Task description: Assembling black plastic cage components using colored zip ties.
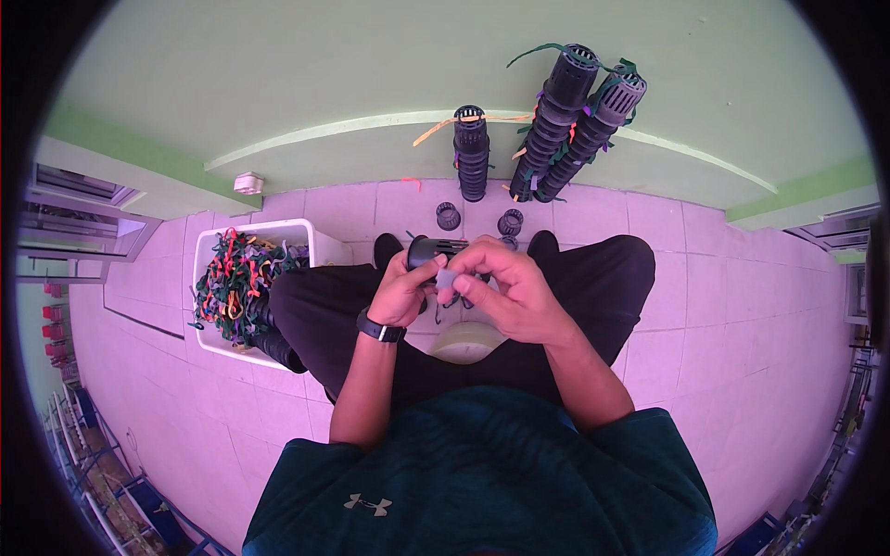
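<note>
In front of my lap, my left hand [403, 296] is closed round a black slotted net pot [421, 251], which lies on its side with its rim to the left. My right hand [515, 289] pinches at a small pale purple strip of cloth [446, 277] by the pot's slotted end. The left thumb touches that strip too. Dark strands hang just below the fingers; my hands partly hide them and the pot's far end. On the floor beyond stand two small black net pots, one on the left [449, 216] and another on the right [510, 221].
Left of my leg, a white tub [307, 243] holds a heap of coloured cloth strips [243, 287]. Against the wall lean tall stacks of net pots, a shorter one [472, 157] and two longer ones [553, 116] [603, 116] with strips hanging out. An orange strip [412, 183] lies nearby.
</note>
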`<state>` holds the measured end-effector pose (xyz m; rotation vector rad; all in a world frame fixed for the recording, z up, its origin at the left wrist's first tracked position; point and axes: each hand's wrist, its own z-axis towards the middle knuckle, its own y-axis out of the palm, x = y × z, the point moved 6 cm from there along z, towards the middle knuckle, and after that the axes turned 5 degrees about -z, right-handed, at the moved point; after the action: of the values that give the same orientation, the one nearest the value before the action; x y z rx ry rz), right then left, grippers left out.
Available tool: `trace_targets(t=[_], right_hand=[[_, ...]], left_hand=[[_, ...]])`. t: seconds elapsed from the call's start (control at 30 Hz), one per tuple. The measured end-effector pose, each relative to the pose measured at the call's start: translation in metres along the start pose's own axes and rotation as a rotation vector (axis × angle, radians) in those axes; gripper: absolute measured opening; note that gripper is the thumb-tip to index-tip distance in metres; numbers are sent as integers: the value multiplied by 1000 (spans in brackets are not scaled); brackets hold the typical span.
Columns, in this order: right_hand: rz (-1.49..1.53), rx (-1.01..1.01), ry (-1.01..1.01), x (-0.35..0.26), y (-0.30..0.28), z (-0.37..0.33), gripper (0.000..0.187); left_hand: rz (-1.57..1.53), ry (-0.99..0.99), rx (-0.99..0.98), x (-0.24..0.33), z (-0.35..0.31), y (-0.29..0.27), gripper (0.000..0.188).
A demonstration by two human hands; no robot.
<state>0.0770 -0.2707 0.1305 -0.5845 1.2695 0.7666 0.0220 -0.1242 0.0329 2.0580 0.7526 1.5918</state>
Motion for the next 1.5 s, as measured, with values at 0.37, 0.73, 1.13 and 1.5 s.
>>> trace_targets(t=[0.37, 0.73, 1.13, 1.5], right_hand=[[-142, 145, 145, 26, -34, -7, 13], [8, 398, 220, 27, -24, -12, 17], [-206, 168, 203, 41, -14, -1, 12], [152, 84, 483, 48, -6, -5, 18]], left_hand=[[-289, 31, -62, 10, -6, -5, 31], [-214, 80, 25, 13, -5, -10, 30], [-178, 108, 0, 17, -4, -7, 35], [-86, 31, 26, 11, -7, -24, 37]])
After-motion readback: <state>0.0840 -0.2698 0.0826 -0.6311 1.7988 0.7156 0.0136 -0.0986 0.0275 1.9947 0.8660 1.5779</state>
